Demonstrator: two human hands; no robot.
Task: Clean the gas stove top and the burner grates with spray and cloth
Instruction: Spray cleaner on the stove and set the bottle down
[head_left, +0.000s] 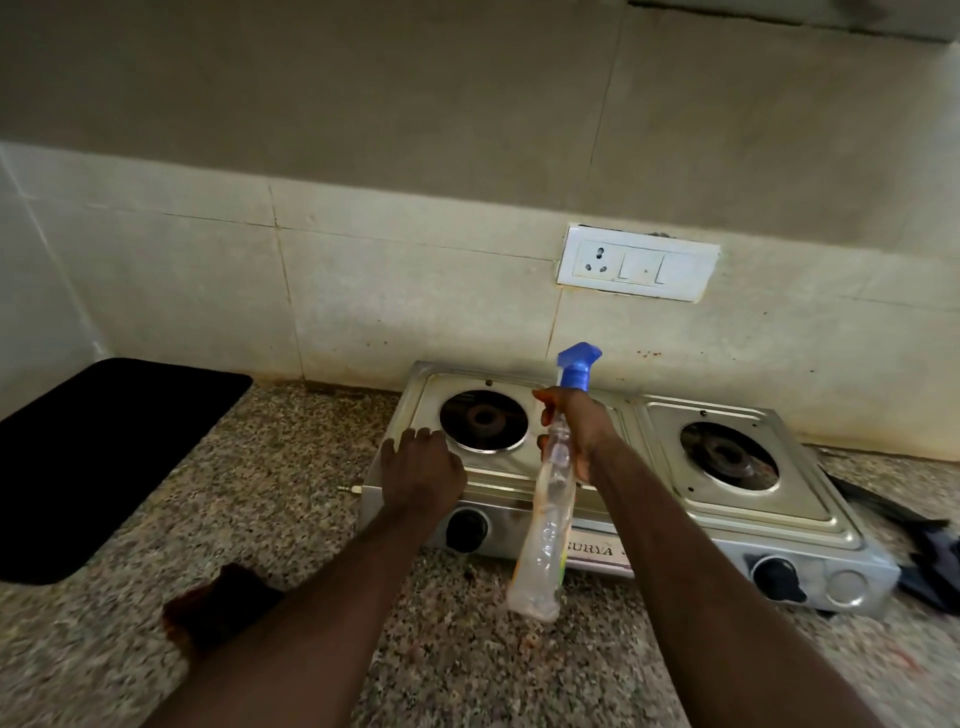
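Observation:
A steel two-burner gas stove (660, 457) stands on the speckled granite counter (291, 467) by the tiled wall, with no grates on either burner. My left hand (421, 470) rests on the stove's front left corner, fingers curled over the edge beside the left burner (483, 420). My right hand (574, 423) grips the neck of a clear spray bottle (545, 525) with a blue trigger head, held over the stove's middle. A dark brown cloth (218, 605) lies on the counter, partly hidden under my left forearm.
A black mat or recessed sink (104, 457) fills the counter's left side. Dark items, perhaps grates or cloth (930, 556), lie right of the stove. A white socket and switch plate (636, 269) sits on the wall above.

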